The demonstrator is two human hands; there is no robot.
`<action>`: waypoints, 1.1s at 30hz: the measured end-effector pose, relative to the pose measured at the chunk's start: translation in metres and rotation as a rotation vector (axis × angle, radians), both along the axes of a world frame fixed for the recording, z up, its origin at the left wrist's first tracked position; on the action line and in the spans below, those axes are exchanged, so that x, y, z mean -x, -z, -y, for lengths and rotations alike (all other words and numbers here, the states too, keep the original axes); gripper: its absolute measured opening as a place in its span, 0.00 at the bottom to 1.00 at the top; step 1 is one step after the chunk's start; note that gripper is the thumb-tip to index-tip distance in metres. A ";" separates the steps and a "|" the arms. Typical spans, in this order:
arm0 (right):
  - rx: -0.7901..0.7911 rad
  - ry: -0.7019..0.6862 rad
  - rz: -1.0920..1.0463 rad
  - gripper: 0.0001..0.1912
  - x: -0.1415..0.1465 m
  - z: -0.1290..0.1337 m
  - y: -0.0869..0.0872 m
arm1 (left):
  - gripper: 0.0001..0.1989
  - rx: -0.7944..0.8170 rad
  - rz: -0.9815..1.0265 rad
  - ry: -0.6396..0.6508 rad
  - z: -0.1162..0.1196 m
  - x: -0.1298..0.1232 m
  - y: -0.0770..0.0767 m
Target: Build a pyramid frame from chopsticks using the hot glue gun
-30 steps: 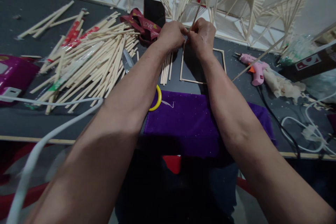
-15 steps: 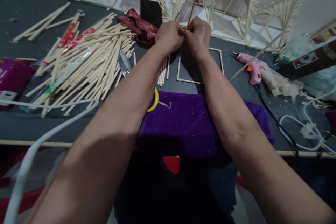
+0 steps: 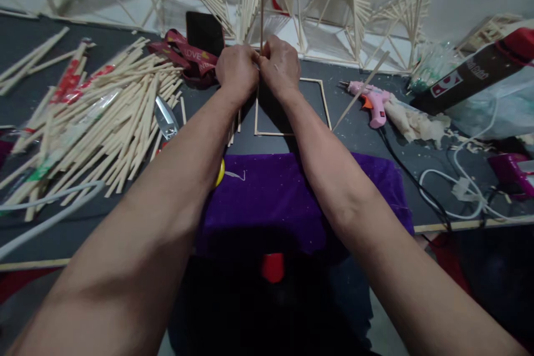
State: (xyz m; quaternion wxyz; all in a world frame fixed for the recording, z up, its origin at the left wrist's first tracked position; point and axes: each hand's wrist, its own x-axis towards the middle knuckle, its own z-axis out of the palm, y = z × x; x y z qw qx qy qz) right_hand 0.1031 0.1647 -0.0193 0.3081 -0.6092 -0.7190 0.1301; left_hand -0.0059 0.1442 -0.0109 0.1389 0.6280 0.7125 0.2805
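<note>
A square frame of thin wooden sticks (image 3: 327,101) lies flat on the dark table, its far left corner hidden beneath my hands. Over that corner rises a single wooden stick (image 3: 262,8), standing nearly upright. My right hand (image 3: 280,67) is closed, pinching the stick near its lower end. Pressed up against it, my left hand (image 3: 237,72) is also closed, its fingertips at the stick's foot. The exact contact point is covered by my fingers. Another stick (image 3: 361,92) leans at a slant by the frame's near right corner.
A heap of loose sticks (image 3: 104,128) and pliers (image 3: 166,118) lie left. Behind are a dark red lanyard (image 3: 183,58), a phone (image 3: 205,32) and fanned stick models (image 3: 354,5). A pink glue gun (image 3: 373,101) and a dark spray can (image 3: 475,72) are right; purple cloth (image 3: 258,206) lies in front.
The stick has gone from leaning slightly right to nearly upright. Both hands stay closed at the same corner. The whole view has shifted, so the table's things appear farther left.
</note>
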 end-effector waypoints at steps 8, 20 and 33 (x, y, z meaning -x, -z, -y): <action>0.002 0.009 0.003 0.03 0.001 0.002 -0.003 | 0.39 0.065 0.026 -0.022 -0.002 -0.005 -0.003; -0.016 0.016 -0.012 0.03 0.001 0.007 -0.001 | 0.27 0.064 -0.066 -0.017 -0.006 -0.008 0.000; 0.006 0.015 -0.022 0.05 0.001 0.004 -0.001 | 0.22 0.052 -0.140 -0.023 -0.001 -0.013 -0.005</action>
